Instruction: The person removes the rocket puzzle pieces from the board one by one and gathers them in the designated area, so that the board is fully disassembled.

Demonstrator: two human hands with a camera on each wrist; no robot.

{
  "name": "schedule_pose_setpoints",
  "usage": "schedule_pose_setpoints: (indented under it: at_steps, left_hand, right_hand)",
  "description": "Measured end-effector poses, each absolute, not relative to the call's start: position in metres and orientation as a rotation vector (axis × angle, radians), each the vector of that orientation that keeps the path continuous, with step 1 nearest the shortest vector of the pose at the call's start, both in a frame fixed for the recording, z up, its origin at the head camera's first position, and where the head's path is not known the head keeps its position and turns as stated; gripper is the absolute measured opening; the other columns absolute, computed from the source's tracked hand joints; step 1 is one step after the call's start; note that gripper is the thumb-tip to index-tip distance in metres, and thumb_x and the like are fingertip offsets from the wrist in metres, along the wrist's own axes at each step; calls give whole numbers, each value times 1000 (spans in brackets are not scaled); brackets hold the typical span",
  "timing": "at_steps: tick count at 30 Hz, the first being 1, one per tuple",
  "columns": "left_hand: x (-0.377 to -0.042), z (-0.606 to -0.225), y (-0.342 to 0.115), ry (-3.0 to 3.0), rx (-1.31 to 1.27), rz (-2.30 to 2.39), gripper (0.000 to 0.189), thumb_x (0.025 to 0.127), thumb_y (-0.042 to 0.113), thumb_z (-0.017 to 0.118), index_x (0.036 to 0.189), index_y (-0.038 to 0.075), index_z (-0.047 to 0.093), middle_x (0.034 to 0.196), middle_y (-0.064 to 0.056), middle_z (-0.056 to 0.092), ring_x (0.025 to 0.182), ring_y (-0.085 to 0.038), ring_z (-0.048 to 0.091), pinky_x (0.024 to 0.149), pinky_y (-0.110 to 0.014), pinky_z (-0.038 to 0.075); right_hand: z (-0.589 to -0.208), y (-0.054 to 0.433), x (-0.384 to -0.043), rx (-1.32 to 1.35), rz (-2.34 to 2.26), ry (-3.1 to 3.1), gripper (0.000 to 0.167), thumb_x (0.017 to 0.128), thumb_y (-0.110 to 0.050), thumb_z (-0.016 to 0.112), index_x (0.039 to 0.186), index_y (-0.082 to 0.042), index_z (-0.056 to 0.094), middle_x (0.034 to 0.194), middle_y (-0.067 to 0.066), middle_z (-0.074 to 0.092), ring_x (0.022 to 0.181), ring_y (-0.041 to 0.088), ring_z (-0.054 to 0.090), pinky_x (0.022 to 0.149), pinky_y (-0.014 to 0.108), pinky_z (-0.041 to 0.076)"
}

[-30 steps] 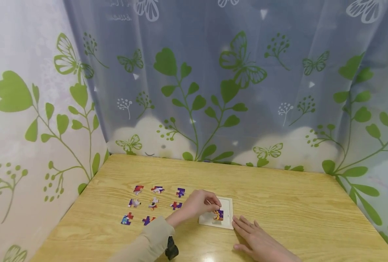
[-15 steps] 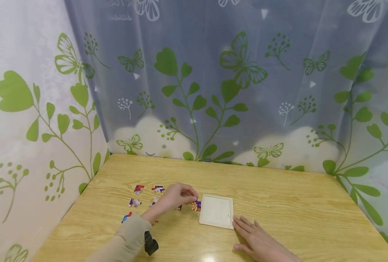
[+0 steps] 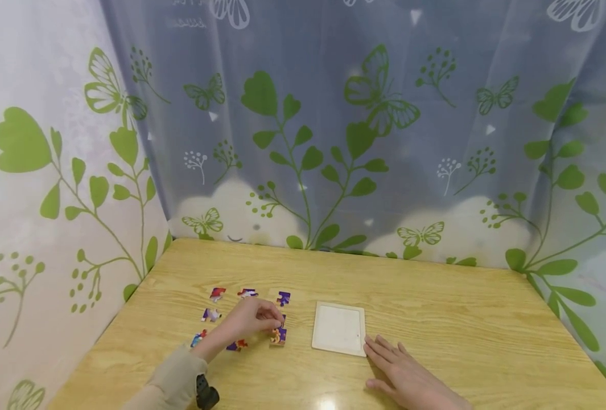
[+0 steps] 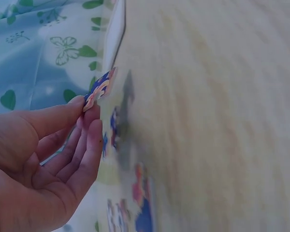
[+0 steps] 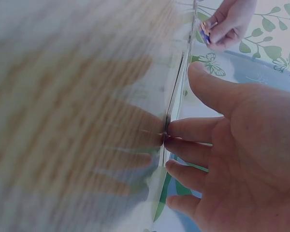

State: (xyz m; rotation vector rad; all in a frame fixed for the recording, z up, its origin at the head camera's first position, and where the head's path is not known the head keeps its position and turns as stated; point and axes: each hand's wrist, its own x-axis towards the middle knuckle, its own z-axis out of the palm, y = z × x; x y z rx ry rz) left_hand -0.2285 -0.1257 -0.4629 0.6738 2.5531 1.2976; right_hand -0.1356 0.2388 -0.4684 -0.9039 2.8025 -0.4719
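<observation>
My left hand point(image 3: 246, 320) pinches an orange and purple jigsaw piece point(image 3: 278, 337) between thumb and fingertips. In the left wrist view the same jigsaw piece point(image 4: 100, 89) is tilted above the table, its shadow beside it. Left of the square puzzle tray point(image 3: 338, 329), the hand hovers over the loose pieces and hides some of them. The pale wooden tray has a raised rim and nothing in it. At its right edge lies my right hand point(image 3: 405, 373), fingers straight, with the fingertips touching the rim.
Several loose jigsaw pieces lie spread in rows on the left of the wooden table point(image 3: 436, 307), among them a red one point(image 3: 218, 294), a purple one point(image 3: 283, 298) and a blue one point(image 3: 198, 339). A printed curtain point(image 3: 313, 171) stands along the back and sides.
My left hand has carried the jigsaw piece from over the tray leftward to the loose pieces, baring the tray. The right hand has stayed at the tray's edge.
</observation>
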Motion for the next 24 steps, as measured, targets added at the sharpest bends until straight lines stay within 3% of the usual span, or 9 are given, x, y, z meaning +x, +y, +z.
schedule_pose_setpoints:
  at_steps: [8,15,24]
  left_hand:
    - [-217,-471,-129,2599,678,1183,4,90,13,78,92,12,75,87,5,72,76,-8,65,68,-23,55]
    - [-211,-474,-122,2651,702,1169,14,80,1,83,87,10,75,82,2,70,72,-7,62,65,-20,53]
    - [-209,-470,-121,2679,705,1149,10,84,5,81,87,11,74,82,5,69,73,-7,62,65,-20,52]
  right_hand:
    - [-469,241,-137,-915,-471,2812,71,103,-47,53,150,6,42,157,22,40,141,48,36,108,70,29]
    - [-470,242,-137,-916,-488,2807,71,103,-46,53,150,6,42,156,22,41,141,49,36,107,70,29]
    - [-469,243,-139,-916,-579,2779,68,104,-43,53,148,7,43,154,24,42,140,52,35,105,74,28]
